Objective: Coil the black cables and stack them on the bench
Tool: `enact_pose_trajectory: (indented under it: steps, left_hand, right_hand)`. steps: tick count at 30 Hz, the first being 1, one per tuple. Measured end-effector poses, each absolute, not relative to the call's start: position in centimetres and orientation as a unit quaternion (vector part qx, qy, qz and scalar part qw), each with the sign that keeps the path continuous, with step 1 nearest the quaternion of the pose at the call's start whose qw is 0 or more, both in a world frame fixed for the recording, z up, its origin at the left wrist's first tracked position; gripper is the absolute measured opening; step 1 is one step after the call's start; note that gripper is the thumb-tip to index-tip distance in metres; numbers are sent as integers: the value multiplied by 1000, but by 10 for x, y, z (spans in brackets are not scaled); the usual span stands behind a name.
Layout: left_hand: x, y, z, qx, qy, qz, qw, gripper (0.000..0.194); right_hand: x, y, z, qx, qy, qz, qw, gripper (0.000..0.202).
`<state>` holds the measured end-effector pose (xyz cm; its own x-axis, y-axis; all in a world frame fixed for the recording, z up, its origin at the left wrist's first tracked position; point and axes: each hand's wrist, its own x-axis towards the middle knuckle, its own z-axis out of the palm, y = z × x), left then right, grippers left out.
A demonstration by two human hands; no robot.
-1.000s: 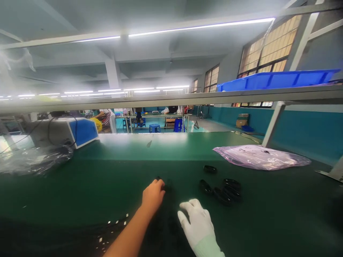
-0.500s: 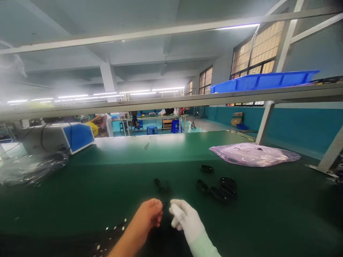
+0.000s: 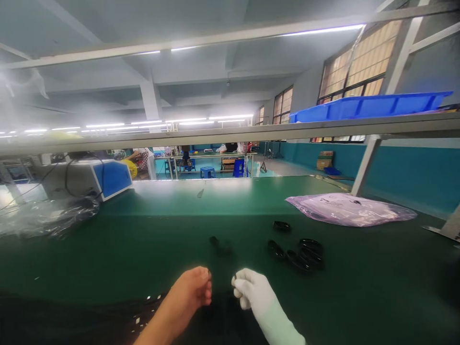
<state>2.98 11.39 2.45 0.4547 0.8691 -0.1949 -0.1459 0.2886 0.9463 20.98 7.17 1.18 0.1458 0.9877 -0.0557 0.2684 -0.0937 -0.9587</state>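
Note:
My left hand (image 3: 192, 290), bare, is closed in a pinch low in the middle of the view. A tiny dark bit shows at its fingertips, too small to name. Just right of it, a gap apart, my right hand (image 3: 253, 287) in a white glove pinches a small dark piece that I cannot make out. Beyond both hands, small blurred black pieces (image 3: 222, 248) lie on the green tabletop (image 3: 143, 258). To the right lie several glossy black oval pieces (image 3: 298, 261), with one more black oval piece (image 3: 281, 225) farther back.
A clear plastic bag (image 3: 50, 215) and a blue-and-white box (image 3: 111, 178) are at left. A flat purple-tinted plastic bag (image 3: 345, 208) lies at right. Overhead, a shelf (image 3: 215, 135) carries a blue tray (image 3: 370, 108). Dark material with small white bits (image 3: 138, 320) lies lower left.
My hands have moved a little farther apart, both still pinched. The whole view has shifted slightly, so the surroundings appear farther right.

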Motion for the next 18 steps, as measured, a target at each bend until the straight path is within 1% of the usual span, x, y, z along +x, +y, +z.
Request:
enact_pose_trajectory:
  steps: [3,5,8,11,12,14,16,18]
  left_hand:
    - [34,115,22,535,403,304,677,30]
    - [37,123,18,591,438,256,628,23]
    - [43,146,13,662,505,240,500,10]
    - [57,175,7,690,562,263,372,6]
    - [63,184,4,694,576,263,343,6]
    - [75,198,-3,701,593,250,309,14]
    - [83,207,-10,704,600,230,301,21]
    - [83,214,-16,703,603,212,313,23]
  right_hand:
    - [214,71,13,-656,-559,323,391,17]
    - [218,72,12,-686,-569,274,361,21]
    - [223,75,9,-722,-559,226,338,27]
    - [225,78,6,-738,-548,198,339,31]
    - [225,79,4,-738,-548,194,343,31]
    - [225,79,1,-732,-551,190,353,29]
    - [225,78,-2,-724,-553,190,367,27]
    - [226,77,-3,-716,-550,198,382,27]
